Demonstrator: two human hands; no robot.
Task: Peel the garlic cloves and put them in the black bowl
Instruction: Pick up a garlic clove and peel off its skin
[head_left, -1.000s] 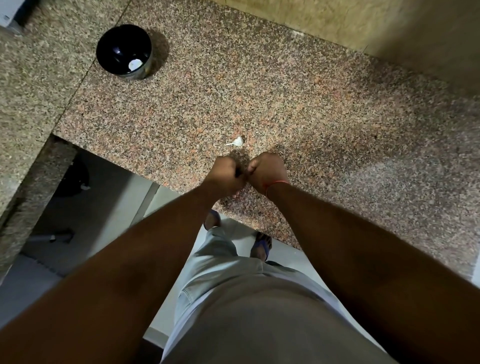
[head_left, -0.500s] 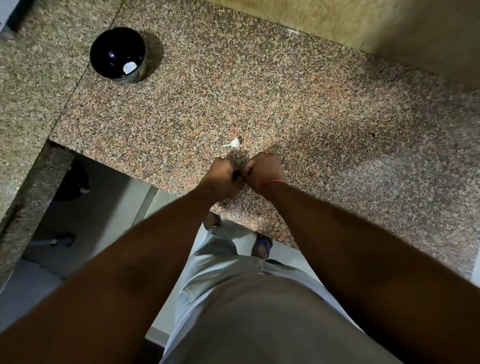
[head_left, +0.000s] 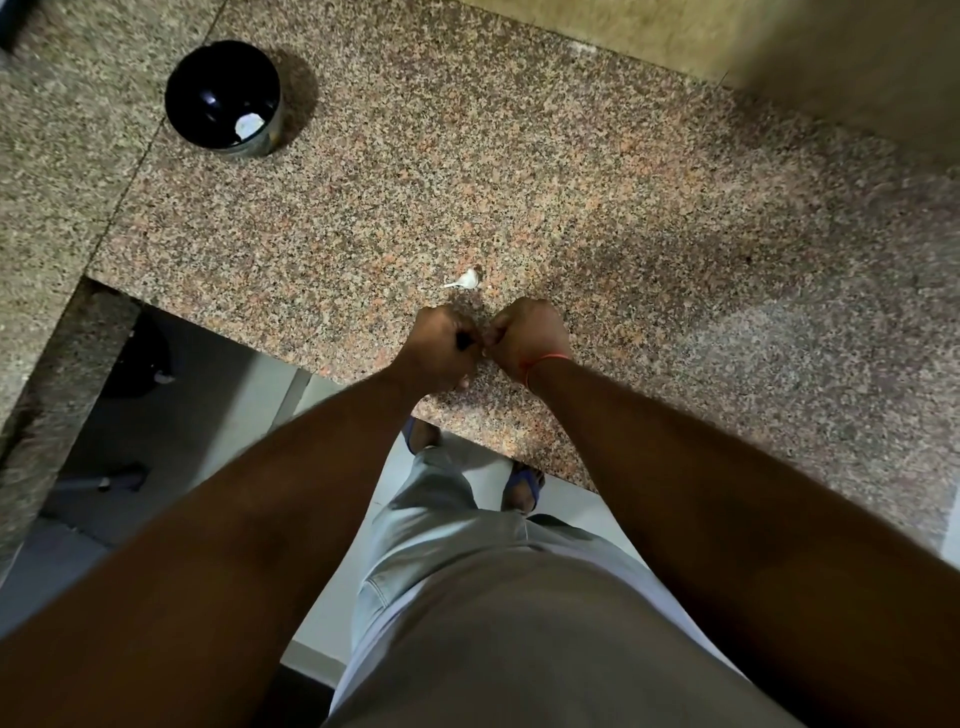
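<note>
The fingers (head_left: 467, 340) of the left hand (head_left: 441, 345) are curled tight into a fist, and those of the right hand (head_left: 527, 335) are curled the same way; the two fists meet knuckle to knuckle just below the middle of the frame. Something small and pale shows at the point where they touch, but it is too hidden to say whether it is a garlic clove, so what the fingers pinch cannot be told. A thin orange thread (head_left: 540, 361) circles the right wrist. Both hands hover over the near edge of the speckled granite worktop (head_left: 571, 182). Just above them in the frame, apart from the hands, a small white garlic piece with a thin tail (head_left: 465, 280) lies on the stone. Well away, in the upper left of the frame, stands the black bowl (head_left: 223, 98), with a white piece (head_left: 248, 124) lying inside it near its lower right wall.
</note>
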